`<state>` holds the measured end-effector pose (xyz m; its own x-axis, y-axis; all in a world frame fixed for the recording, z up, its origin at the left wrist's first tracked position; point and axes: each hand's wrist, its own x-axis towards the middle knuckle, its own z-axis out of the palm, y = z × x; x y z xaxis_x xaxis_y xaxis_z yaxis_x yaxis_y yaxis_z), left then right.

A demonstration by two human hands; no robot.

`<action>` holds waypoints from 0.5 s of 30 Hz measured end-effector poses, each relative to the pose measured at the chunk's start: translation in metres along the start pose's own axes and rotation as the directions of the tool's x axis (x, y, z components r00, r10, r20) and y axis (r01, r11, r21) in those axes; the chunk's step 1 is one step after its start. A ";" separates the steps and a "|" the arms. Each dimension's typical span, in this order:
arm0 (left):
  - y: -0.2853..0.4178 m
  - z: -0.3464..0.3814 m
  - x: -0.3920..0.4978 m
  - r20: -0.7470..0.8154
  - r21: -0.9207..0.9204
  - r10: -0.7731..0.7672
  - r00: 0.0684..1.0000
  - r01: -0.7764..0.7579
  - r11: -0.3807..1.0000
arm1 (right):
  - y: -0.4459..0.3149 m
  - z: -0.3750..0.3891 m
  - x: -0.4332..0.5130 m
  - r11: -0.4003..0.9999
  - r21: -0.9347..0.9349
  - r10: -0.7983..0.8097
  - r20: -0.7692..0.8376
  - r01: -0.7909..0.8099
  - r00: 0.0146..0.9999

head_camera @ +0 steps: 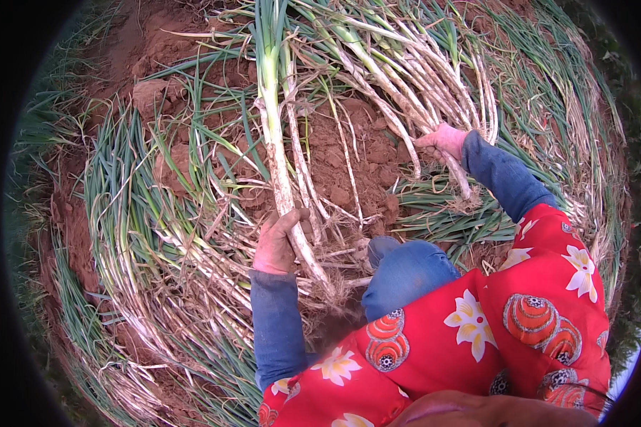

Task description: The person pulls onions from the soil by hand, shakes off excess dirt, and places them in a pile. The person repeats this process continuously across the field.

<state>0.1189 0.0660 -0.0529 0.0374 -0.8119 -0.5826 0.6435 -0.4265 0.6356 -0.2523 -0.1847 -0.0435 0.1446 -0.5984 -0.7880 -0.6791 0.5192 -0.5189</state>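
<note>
My left hand [279,240] is closed around a thick green onion stalk [278,176]. Its white shank slants down past my fingers to shaggy roots, and its green leaves run up to the top edge of the view. At the upper right, my right hand [442,140] grips another onion stalk [455,173] low on its white part, with its root tuft [464,200] below the fingers. Directly above that hand lies a bundle of onions [406,80], their pale ends towards me. Thinner onion stalks [347,155] lie on the soil between my hands.
Heaped onions [176,256] cover the ground at the left. A long row of onions [561,123] curves along the right, and green leaves [459,216] lie under my right forearm. Reddish soil [331,133] with clods shows between. My bent knee [411,272] is close below.
</note>
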 end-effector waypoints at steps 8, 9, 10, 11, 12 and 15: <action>0.090 0.068 -0.022 -0.002 0.006 0.114 0.993 -0.114 0.993 | -0.148 0.042 -0.067 0.913 0.399 -0.153 0.153 0.081 0.976; 0.104 0.088 -0.033 0.000 0.000 0.098 0.995 -0.098 0.995 | -0.169 0.053 -0.095 0.825 0.561 -0.159 0.126 0.062 0.979; 0.110 0.109 -0.043 0.009 -0.025 0.058 0.998 -0.058 0.998 | -0.170 0.071 -0.122 0.803 0.596 -0.129 0.154 0.012 0.980; 0.100 0.118 -0.044 -0.009 0.013 0.130 0.992 -0.130 0.991 | -0.169 0.097 -0.148 0.781 0.624 -0.114 0.196 -0.034 0.974; 0.083 0.123 -0.041 0.051 0.011 0.202 0.978 -0.203 0.979 | -0.161 0.121 -0.174 0.720 0.688 -0.162 0.290 -0.088 0.943; 0.045 0.169 -0.062 -0.056 0.730 0.365 0.929 -0.211 0.650 | -0.113 0.135 -0.201 0.475 0.843 -0.314 0.431 -0.252 0.846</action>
<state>0.0159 0.0293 0.0973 0.3124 -0.8879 -0.3377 -0.1474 -0.3965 0.9061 -0.1079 -0.0409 0.1285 0.6456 -0.4066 -0.6464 0.2471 0.9121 -0.3270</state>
